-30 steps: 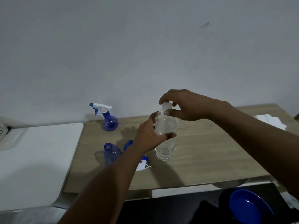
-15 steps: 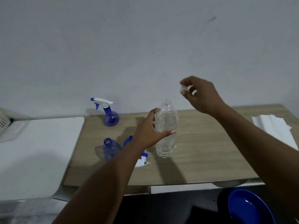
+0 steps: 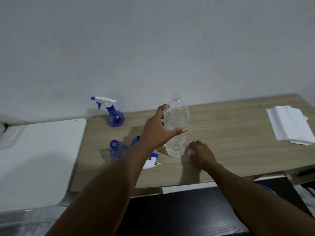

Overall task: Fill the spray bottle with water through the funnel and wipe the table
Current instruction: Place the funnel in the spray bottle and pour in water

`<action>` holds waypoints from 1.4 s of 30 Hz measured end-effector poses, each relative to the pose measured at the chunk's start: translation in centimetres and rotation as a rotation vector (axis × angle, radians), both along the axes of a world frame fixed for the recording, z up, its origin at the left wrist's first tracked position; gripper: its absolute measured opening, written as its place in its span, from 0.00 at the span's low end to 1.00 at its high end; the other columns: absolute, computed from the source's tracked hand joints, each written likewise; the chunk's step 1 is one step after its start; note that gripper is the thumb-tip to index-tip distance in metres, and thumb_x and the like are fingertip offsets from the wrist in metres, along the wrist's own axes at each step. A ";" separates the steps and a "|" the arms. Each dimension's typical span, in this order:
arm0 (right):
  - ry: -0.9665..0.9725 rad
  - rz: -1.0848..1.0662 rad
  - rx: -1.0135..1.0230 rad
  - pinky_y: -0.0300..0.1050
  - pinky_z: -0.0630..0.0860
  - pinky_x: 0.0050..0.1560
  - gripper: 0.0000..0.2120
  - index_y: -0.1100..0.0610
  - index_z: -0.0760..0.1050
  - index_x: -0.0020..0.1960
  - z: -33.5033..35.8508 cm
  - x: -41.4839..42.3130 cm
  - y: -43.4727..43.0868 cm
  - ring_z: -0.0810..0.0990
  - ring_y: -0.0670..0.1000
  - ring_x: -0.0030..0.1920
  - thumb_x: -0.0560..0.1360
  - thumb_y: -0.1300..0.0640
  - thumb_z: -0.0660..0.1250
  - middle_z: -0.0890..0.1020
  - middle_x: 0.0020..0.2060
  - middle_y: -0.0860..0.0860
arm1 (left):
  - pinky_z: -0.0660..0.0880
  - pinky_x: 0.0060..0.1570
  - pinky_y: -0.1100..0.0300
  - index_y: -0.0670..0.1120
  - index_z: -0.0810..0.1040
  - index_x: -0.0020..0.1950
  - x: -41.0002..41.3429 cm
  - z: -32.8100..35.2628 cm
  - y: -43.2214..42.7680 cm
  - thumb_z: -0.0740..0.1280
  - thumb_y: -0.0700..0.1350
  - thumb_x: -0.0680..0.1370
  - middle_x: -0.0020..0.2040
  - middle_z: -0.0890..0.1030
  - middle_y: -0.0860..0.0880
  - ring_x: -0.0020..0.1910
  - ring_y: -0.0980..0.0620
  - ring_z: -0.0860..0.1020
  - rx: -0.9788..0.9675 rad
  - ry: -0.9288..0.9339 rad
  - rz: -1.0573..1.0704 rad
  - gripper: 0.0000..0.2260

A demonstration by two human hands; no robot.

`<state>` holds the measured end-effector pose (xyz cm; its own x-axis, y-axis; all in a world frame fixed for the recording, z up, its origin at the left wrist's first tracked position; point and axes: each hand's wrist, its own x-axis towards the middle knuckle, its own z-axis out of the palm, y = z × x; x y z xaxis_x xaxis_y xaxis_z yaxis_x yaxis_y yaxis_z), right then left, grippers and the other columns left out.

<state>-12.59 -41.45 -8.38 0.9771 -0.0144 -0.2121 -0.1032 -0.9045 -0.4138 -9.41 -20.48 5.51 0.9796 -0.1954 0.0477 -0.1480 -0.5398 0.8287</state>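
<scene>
Funnel (image 3: 136, 140) mostly behind left forearm (image 3: 129, 171) (only blue rim shows).

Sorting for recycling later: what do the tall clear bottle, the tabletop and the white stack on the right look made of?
The water bottle looks like thin clear plastic, glossy: see-through, ribbed walls. The tabletop shows light wood grain, matte, perhaps laminate rather than solid wood. The white stack looks like folded paper towels, soft and matte.

Operator body: two bare arms.
Left grip (image 3: 158, 132), right grip (image 3: 202, 155): ungloved; forearms uncovered from counter (image 3: 230, 133) near edge down to frame bottom; left thumbnail rounded.
</scene>
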 end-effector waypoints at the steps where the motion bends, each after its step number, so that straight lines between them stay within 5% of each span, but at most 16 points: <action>1: 0.022 -0.001 -0.013 0.53 0.76 0.53 0.14 0.55 0.75 0.60 0.1 0.1 0.1 0.75 0.59 0.55 0.75 0.54 0.66 0.77 0.55 0.54 | 0.80 0.57 0.51 0.64 0.60 0.73 0.0 0.0 0.0 0.77 0.72 0.59 0.66 0.78 0.55 0.58 0.55 0.80 0.004 -0.004 0.000 0.47; 4: 0.106 -0.020 0.031 0.54 0.75 0.59 0.30 0.51 0.71 0.67 1.3 0.9 0.3 0.74 0.59 0.61 0.67 0.47 0.73 0.74 0.61 0.53 | 0.80 0.57 0.51 0.63 0.61 0.72 0.1 0.0 0.1 0.77 0.73 0.58 0.65 0.78 0.55 0.59 0.54 0.79 0.007 0.001 -0.005 0.48; 8: 0.174 0.057 0.519 0.45 0.69 0.63 0.50 0.52 0.62 0.75 5.4 2.0 -0.1 0.70 0.51 0.69 0.58 0.51 0.82 0.71 0.67 0.51 | 0.81 0.55 0.52 0.61 0.67 0.68 0.4 0.2 0.2 0.75 0.75 0.56 0.60 0.79 0.58 0.54 0.57 0.81 0.005 0.047 -0.017 0.45; 12: 0.022 0.102 0.723 0.46 0.72 0.66 0.51 0.45 0.60 0.75 9.4 1.5 1.6 0.70 0.44 0.69 0.60 0.49 0.85 0.70 0.70 0.43 | 0.81 0.54 0.53 0.58 0.74 0.63 0.9 1.0 0.7 0.70 0.77 0.60 0.55 0.82 0.58 0.50 0.60 0.82 -0.025 0.069 -0.040 0.37; 16: -0.242 0.001 0.887 0.53 0.78 0.62 0.48 0.47 0.66 0.72 8.9 1.9 5.3 0.77 0.48 0.66 0.58 0.46 0.86 0.78 0.66 0.47 | 0.78 0.58 0.55 0.55 0.79 0.63 1.4 2.4 1.6 0.58 0.80 0.65 0.55 0.84 0.55 0.53 0.59 0.81 0.026 0.061 -0.079 0.39; 20: -0.350 -0.191 0.846 0.55 0.80 0.58 0.42 0.44 0.71 0.66 8.2 1.9 6.8 0.80 0.48 0.61 0.56 0.40 0.85 0.82 0.59 0.45 | 0.76 0.60 0.53 0.53 0.77 0.67 2.0 3.1 4.7 0.50 0.80 0.69 0.58 0.83 0.52 0.56 0.55 0.79 0.084 -0.023 0.029 0.42; 24: -0.386 -0.187 0.783 0.50 0.82 0.57 0.36 0.49 0.74 0.65 9.1 2.0 7.0 0.82 0.44 0.55 0.61 0.42 0.83 0.83 0.56 0.45 | 0.75 0.62 0.52 0.52 0.74 0.70 1.7 2.2 9.8 0.56 0.72 0.77 0.61 0.82 0.52 0.59 0.54 0.78 0.054 -0.037 0.180 0.31; 30: -0.359 -0.151 0.709 0.50 0.80 0.58 0.33 0.50 0.78 0.63 10.4 2.6 6.8 0.83 0.45 0.55 0.62 0.44 0.82 0.84 0.54 0.45 | 0.76 0.63 0.49 0.55 0.72 0.71 -1.3 -0.8 17.1 0.60 0.82 0.61 0.64 0.79 0.52 0.61 0.52 0.78 0.109 0.098 0.242 0.46; 34: -0.324 -0.002 0.603 0.45 0.79 0.56 0.30 0.49 0.79 0.60 12.2 2.7 7.3 0.83 0.41 0.53 0.61 0.46 0.83 0.85 0.51 0.43 | 0.76 0.62 0.47 0.56 0.66 0.75 -3.6 -3.1 19.6 0.68 0.80 0.54 0.66 0.75 0.55 0.62 0.51 0.76 0.200 0.237 0.217 0.54; 38: -0.231 0.180 0.479 0.45 0.79 0.56 0.36 0.50 0.75 0.64 13.9 3.0 8.0 0.82 0.43 0.54 0.61 0.43 0.83 0.83 0.55 0.43 | 0.78 0.56 0.57 0.58 0.71 0.70 -4.4 -5.8 19.5 0.80 0.66 0.59 0.61 0.77 0.60 0.58 0.55 0.78 0.134 0.255 0.165 0.42; 42: -0.146 0.326 0.324 0.41 0.73 0.56 0.40 0.50 0.70 0.68 15.1 2.9 9.0 0.78 0.46 0.57 0.62 0.40 0.81 0.79 0.58 0.42 | 0.74 0.46 0.68 0.56 0.78 0.62 -4.6 -7.0 18.8 0.82 0.56 0.64 0.50 0.80 0.62 0.49 0.60 0.79 0.075 0.212 0.141 0.28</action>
